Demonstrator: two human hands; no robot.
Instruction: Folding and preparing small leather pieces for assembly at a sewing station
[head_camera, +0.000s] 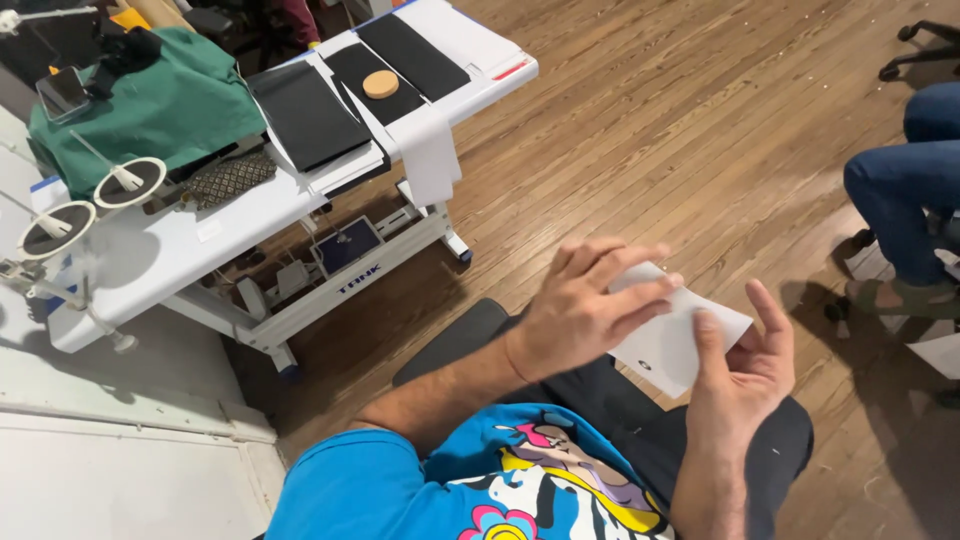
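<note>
A white sheet of paper is held above my lap, between both hands. My left hand lies over its upper left part, fingers curled across the top edge. My right hand grips the lower right side, thumb pressed on the face of the sheet and index finger raised behind it. A small dark mark shows near the sheet's lower edge. I am seated, wearing a blue printed shirt and dark trousers.
A white work table stands at the left with black fabric panels, a round tan disc, green cloth and two round hoops. Another person's legs in jeans sit at the right on the wooden floor.
</note>
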